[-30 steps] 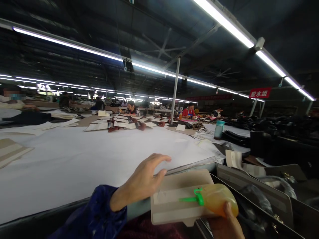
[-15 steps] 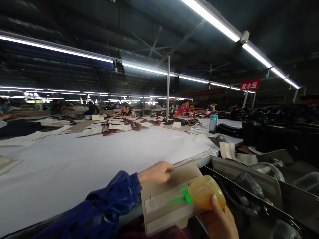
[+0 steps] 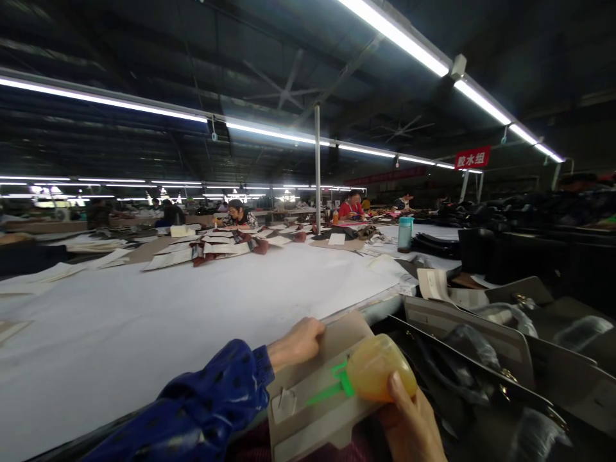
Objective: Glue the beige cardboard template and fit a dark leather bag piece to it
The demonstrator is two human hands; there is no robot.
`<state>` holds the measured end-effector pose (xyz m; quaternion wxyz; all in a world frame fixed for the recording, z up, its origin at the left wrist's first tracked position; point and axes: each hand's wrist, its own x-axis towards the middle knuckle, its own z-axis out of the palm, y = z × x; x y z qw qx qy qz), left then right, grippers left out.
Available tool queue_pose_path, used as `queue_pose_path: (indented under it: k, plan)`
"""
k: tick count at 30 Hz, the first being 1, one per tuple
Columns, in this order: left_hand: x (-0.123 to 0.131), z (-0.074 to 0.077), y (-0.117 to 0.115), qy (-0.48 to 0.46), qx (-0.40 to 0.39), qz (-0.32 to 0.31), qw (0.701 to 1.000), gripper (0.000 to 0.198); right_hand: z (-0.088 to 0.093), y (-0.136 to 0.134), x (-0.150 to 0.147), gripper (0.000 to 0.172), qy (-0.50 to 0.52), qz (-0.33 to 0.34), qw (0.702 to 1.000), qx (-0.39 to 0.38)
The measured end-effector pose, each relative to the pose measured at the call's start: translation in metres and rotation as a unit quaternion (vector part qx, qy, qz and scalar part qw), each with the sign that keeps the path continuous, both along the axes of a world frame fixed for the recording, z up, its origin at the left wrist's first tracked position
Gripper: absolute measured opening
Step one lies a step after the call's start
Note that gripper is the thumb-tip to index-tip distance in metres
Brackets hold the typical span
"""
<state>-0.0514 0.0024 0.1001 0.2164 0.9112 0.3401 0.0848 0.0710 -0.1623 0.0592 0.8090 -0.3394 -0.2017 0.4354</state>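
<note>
My right hand is wrapped round a squeeze glue bottle with a green nozzle and yellowish contents. The bottle lies nearly level, its nozzle pointing left over a beige bag panel. Whether the nozzle tip touches the panel I cannot tell. My left hand, in a blue spotted sleeve, is closed at the panel's upper edge; its fingertips are partly hidden. The panel slants at the table's front edge, and a small pale tab shows near its left end.
A white-covered table spreads ahead, with piles of cut pieces and a post farther back. Beige and black bags with plastic-wrapped handles crowd the right. A turquoise bottle stands behind them. Several people work in the distance.
Both hands, the glue bottle and the panel have shifted slightly left and down in view. The background has also moved left as the camera turned. Both hands keep their grip.
</note>
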Motion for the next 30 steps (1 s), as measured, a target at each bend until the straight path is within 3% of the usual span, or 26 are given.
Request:
queue_pose_path:
  k: [7,11,15,19,30]
  plan:
    - [-0.007,-0.005,0.013,-0.040,-0.094,-0.030,0.994,0.024,-0.003,-0.002,0.006,0.073,-0.007,0.014,1.000,0.004]
    - [-0.015,0.005,0.017,-0.059,-0.201,-0.053,0.976,0.026,-0.004,-0.004,0.011,0.061,-0.021,0.005,1.000,0.005]
    - [-0.017,0.016,0.013,-0.091,-0.261,-0.080,0.958,0.025,-0.005,-0.005,0.012,0.062,-0.030,0.003,1.000,0.006]
    - [-0.014,0.019,0.012,-0.095,-0.242,-0.103,0.960,0.021,-0.004,-0.006,0.011,0.069,-0.034,0.015,0.999,0.010]
    - [-0.010,0.021,0.016,-0.029,-0.132,-0.158,0.978,0.017,-0.003,-0.009,0.013,0.065,-0.038,0.026,0.999,0.023]
